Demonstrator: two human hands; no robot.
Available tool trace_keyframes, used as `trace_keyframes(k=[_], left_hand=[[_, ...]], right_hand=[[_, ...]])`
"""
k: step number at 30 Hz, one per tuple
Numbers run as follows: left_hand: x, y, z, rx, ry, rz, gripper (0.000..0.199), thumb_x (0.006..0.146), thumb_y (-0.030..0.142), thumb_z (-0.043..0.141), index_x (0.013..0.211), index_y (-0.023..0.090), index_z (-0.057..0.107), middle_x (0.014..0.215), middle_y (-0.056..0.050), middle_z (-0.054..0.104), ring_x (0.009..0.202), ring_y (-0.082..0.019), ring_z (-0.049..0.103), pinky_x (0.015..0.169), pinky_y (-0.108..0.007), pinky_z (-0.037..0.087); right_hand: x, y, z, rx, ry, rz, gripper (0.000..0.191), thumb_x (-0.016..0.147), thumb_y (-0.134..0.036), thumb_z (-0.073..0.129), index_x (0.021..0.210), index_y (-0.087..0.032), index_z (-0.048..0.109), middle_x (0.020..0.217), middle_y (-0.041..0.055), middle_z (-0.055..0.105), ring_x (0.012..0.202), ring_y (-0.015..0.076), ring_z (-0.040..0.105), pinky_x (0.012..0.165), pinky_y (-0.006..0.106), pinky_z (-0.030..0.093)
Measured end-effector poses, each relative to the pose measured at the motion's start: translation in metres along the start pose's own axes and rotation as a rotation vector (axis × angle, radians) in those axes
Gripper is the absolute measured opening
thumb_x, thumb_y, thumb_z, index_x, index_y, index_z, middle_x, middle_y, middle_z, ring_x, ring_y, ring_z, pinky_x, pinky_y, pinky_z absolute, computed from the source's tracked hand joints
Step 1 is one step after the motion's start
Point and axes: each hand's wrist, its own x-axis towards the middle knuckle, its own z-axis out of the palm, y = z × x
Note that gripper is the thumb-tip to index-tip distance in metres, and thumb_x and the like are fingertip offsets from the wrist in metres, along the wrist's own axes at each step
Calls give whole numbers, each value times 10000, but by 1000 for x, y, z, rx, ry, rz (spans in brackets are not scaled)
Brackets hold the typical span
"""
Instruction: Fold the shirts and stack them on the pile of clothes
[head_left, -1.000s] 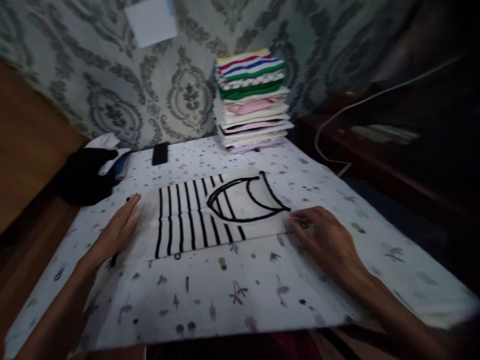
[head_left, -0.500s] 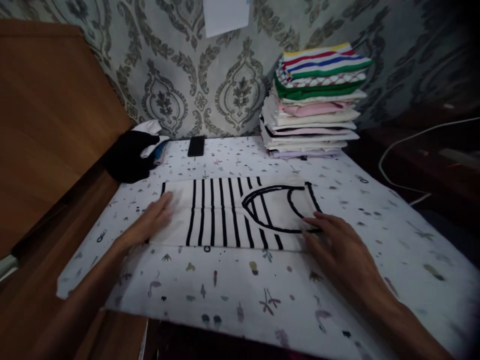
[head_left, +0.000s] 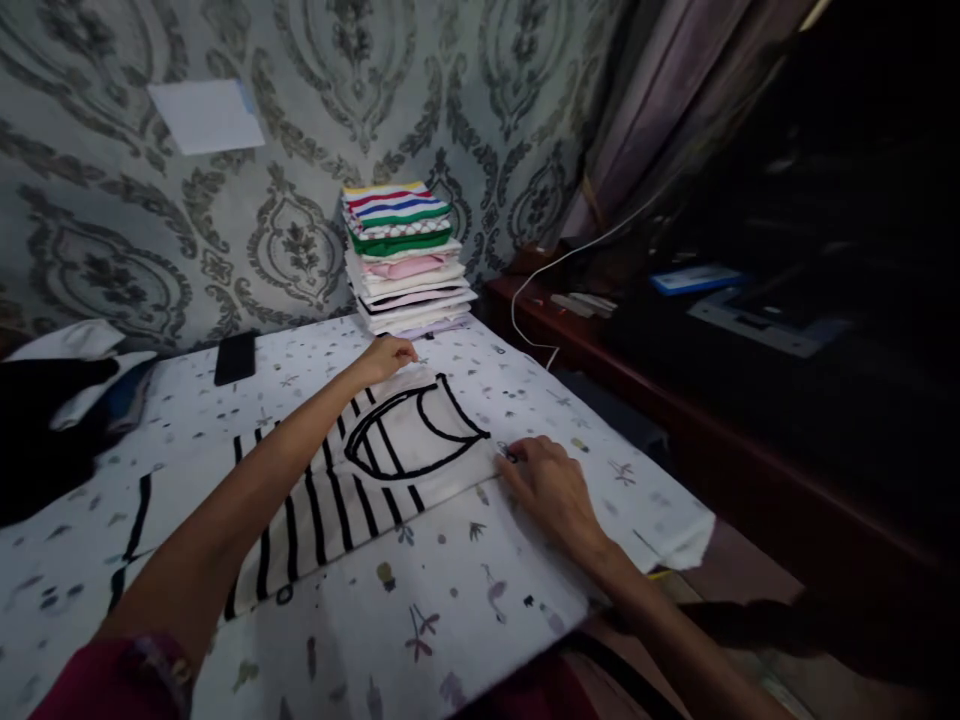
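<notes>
A white folded shirt with black stripes (head_left: 322,490) lies flat on the patterned cloth, a black-outlined neckline at its right end. My left hand (head_left: 386,358) reaches across the shirt, and its closed fingers pinch at the far edge near the neckline. That forearm covers part of the stripes. At the near right corner is my right hand (head_left: 551,490), its thumb and curled forefinger closed at the shirt's edge; the fingertips are dim.
A tall stack of folded clothes (head_left: 409,265) stands against the wall. A black phone (head_left: 235,358) lies at the back of the cloth. Dark and white clothes (head_left: 45,420) are heaped at left. A white cable (head_left: 517,300) runs along the dark furniture at right.
The view has turned right. My left hand has gone from the shirt's left end to the far edge at the neckline end. My right hand has shifted to the near right corner.
</notes>
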Motion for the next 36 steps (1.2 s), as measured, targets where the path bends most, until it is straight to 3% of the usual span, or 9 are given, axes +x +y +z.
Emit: trace_keyframes(k=[2,5,10,14,19,24,29,32,36], left_hand=[[27,0,14,30,-34,-6,95,685,199,597,735,156,664,757,-39,675,768,-183,612,710,-268,468],[45,-7,27,64,-93,-13,80,613,175,613,687,168,644,687,-10,646,695,-163,582,673,-258,448],[55,-13,34,134,-152,-16,227,570,189,670,796,176,649,764,-3,653,707,-161,577,650,-245,437],[64,-5,33,189,-218,-22,221,531,177,707,742,186,645,736,4,653,705,-173,585,639,-245,430],[64,8,31,223,-250,-9,150,511,130,691,612,190,599,638,12,612,689,-181,572,631,-259,404],[47,24,12,185,-193,64,169,529,115,692,585,188,550,650,5,586,704,-177,562,648,-268,392],[13,32,-25,16,-144,55,187,622,108,662,794,162,610,767,-5,603,591,-124,570,565,-248,400],[-16,25,-50,-161,-85,-4,267,647,121,684,909,143,638,909,-38,624,549,-92,581,520,-235,398],[-65,-2,-77,-322,40,-39,222,640,147,708,847,146,628,854,-12,634,586,-85,605,519,-197,400]], right_hand=[[2,-1,-2,25,-22,0,260,951,-399,479,964,-183,624,989,109,654,985,289,596,854,437,425],[5,0,-4,65,-61,4,206,937,-370,506,946,-192,609,987,91,641,985,278,585,863,427,411],[10,-5,-2,101,-56,3,168,897,-359,551,890,-199,604,972,87,621,958,274,575,857,433,409],[12,-11,0,107,-38,-1,130,847,-304,566,754,-213,564,891,77,612,903,270,575,800,410,420],[14,-19,-3,331,-37,91,158,780,-296,573,687,-240,458,665,-3,570,632,185,528,606,313,392],[17,-36,-2,685,39,179,180,725,-334,609,715,-244,453,591,-49,489,555,141,451,524,269,350],[16,-77,-5,917,145,144,213,715,-341,642,792,-239,472,639,-52,478,540,119,409,492,254,348],[11,-110,-8,973,133,62,203,735,-338,644,836,-235,500,710,-30,534,571,121,441,517,254,381],[-1,-153,0,901,48,-120,87,779,-270,586,831,-238,524,689,-38,521,582,126,453,550,253,398]])
